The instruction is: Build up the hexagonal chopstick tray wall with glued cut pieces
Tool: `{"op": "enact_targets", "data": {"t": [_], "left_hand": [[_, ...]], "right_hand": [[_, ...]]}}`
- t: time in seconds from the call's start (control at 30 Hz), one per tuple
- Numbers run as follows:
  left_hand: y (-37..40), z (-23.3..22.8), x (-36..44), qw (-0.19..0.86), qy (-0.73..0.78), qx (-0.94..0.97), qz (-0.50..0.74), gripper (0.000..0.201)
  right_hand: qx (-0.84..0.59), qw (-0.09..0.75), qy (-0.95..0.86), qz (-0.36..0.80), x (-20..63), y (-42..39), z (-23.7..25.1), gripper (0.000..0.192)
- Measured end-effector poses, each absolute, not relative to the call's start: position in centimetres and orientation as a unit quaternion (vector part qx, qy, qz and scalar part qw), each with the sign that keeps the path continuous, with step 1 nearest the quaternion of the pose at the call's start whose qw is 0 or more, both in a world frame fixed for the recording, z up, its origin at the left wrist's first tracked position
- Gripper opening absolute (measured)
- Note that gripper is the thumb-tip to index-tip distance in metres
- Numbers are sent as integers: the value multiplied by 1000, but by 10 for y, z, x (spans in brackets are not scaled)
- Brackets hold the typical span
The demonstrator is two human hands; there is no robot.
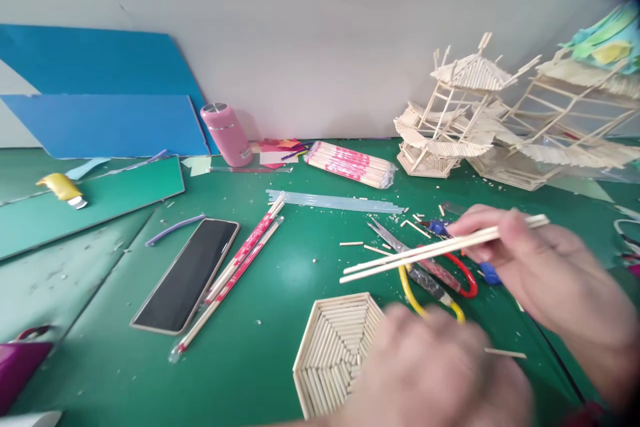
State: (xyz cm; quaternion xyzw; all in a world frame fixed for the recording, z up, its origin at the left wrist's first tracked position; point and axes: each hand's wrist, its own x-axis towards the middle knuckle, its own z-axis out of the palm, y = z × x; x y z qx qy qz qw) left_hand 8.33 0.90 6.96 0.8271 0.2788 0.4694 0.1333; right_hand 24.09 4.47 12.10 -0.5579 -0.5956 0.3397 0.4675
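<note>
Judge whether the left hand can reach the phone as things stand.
Probably yes: the phone lies uncovered, with only the low panel and wrapped sticks between it and the left hand.

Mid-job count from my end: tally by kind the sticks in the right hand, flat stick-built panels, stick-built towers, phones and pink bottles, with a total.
Sticks in the right hand: 2
Flat stick-built panel, partly hidden: 1
Stick-built towers: 2
Phone: 1
Pink bottle: 1
Total: 7

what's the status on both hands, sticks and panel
Right hand: holding two sticks. Left hand: blurred, grip unclear, partly hiding the polygonal stick panel. Scissors close by, partly behind the sticks.
</note>
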Motion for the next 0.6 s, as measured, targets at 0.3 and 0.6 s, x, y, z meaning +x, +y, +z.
{"op": "enact_targets", "data": {"t": [0.3,0.6], "left_hand": [[65,94,-17,413,437,767,223,28],[81,53,-71,62,588,782,198,26]], "right_hand": [[-453,541,-542,456,191,56,86,29],[-476,623,-375,494,207,59,66,26]]}}
